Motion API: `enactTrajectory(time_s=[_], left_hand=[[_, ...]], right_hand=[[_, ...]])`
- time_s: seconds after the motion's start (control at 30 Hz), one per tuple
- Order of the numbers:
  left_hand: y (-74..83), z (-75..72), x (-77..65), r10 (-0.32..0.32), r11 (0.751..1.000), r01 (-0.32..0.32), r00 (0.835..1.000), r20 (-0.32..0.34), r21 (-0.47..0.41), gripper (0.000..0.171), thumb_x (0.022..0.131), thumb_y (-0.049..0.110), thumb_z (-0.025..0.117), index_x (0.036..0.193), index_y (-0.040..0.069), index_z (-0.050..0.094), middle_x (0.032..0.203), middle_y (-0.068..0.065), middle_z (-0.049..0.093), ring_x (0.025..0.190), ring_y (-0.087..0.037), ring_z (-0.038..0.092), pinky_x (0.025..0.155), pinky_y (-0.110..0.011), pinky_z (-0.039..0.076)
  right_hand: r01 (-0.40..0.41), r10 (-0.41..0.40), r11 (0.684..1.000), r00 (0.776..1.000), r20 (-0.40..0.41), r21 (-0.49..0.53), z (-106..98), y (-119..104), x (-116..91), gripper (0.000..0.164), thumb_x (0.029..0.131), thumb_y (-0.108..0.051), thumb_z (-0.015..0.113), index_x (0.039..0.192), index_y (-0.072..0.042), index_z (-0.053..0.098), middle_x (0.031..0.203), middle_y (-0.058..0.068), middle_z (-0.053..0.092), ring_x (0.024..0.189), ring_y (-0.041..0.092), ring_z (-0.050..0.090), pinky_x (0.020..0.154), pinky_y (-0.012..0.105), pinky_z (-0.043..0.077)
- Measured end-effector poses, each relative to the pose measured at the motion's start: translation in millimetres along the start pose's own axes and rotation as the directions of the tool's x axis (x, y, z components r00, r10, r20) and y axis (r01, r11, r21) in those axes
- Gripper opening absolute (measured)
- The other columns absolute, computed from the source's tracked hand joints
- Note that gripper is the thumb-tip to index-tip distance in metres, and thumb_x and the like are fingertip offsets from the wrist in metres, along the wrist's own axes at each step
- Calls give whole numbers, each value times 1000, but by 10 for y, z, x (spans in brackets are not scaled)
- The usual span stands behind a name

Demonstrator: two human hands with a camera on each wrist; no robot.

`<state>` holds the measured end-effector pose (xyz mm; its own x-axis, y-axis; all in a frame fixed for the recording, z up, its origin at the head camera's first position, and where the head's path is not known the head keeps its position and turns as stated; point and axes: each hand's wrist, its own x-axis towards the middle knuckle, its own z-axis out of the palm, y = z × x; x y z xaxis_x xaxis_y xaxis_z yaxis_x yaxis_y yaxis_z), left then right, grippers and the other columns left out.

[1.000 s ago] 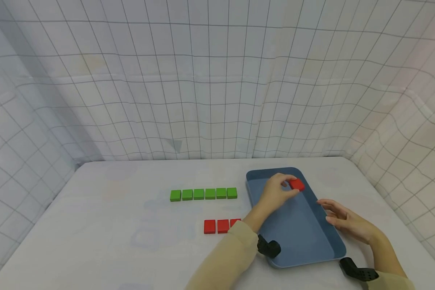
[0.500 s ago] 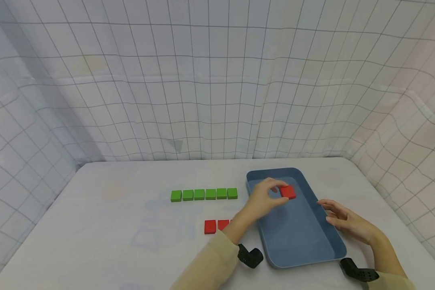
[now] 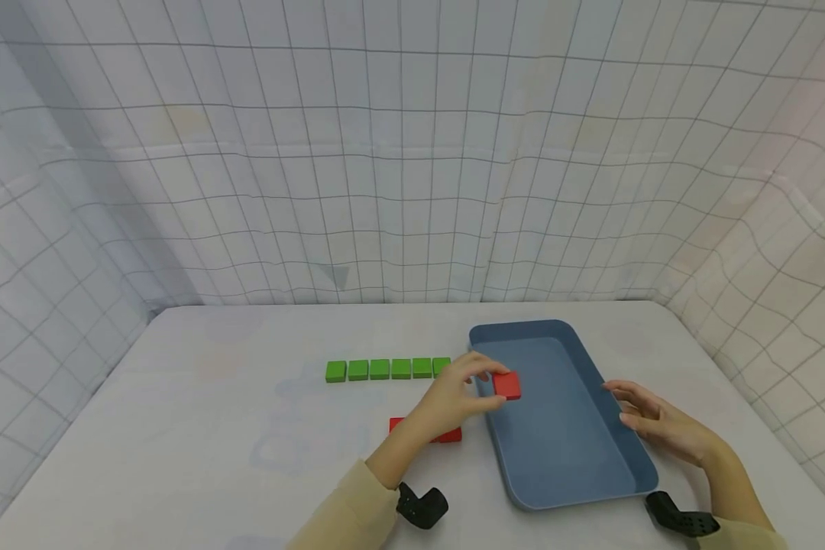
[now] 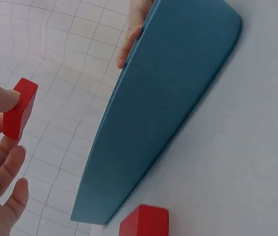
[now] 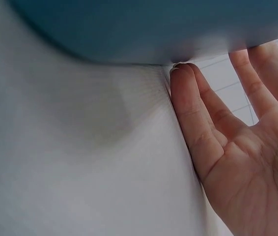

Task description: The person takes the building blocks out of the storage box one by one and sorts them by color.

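Between thumb and fingertips my left hand (image 3: pixel 443 401) pinches a square red block (image 3: pixel 506 386), overlapping the left rim of the blue tray (image 3: pixel 557 466) in the head view. That same red block (image 4: pixel 18 110) shows edge-on in the left wrist view, level with the thumb and well off the table. My right hand (image 3: pixel 667 424) is at the tray's right side, its fingertips touching the outer wall in the right wrist view. A short row of red blocks (image 3: pixel 450 436) lies on the table left of the tray, partly hidden behind my left wrist.
Several green blocks (image 3: pixel 380 370) form a straight row behind the red ones, its right end close to my left hand. White grid-patterned curtains (image 3: pixel 412 191) close in the white table (image 3: pixel 192 428) at the back and sides.
My left hand has carried the red block from the far right part of the tray leftward and nearer, to the left rim. The right hand and tray stay put.
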<state>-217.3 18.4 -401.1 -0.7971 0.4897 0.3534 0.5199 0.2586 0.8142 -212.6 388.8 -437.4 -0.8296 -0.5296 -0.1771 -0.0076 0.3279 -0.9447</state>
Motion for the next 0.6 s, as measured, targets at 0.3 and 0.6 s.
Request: enactTrajectory(time_s=[0.3, 0.6], left_hand=[[-162, -259, -333, 31, 998, -29, 999, -32, 50, 32, 77, 10, 72, 108, 15, 65, 99, 4, 58, 87, -19, 53, 74, -31, 44], [-290, -515, -659, -7, 997, 10, 999, -38, 79, 33, 78, 10, 73, 109, 16, 64, 100, 4, 58, 86, -18, 53, 74, -31, 45]], right_hand=[[-16, 16, 1000, 1000, 0, 6, -7, 7, -3, 54, 97, -9, 41, 145, -9, 16, 130, -25, 26, 127, 53, -11, 87, 9, 34], [-19, 19, 1000, 1000, 8, 21, 7, -17, 1, 53, 97, -9, 40, 145, -9, 15, 130, -25, 26, 127, 53, -12, 87, 10, 34]])
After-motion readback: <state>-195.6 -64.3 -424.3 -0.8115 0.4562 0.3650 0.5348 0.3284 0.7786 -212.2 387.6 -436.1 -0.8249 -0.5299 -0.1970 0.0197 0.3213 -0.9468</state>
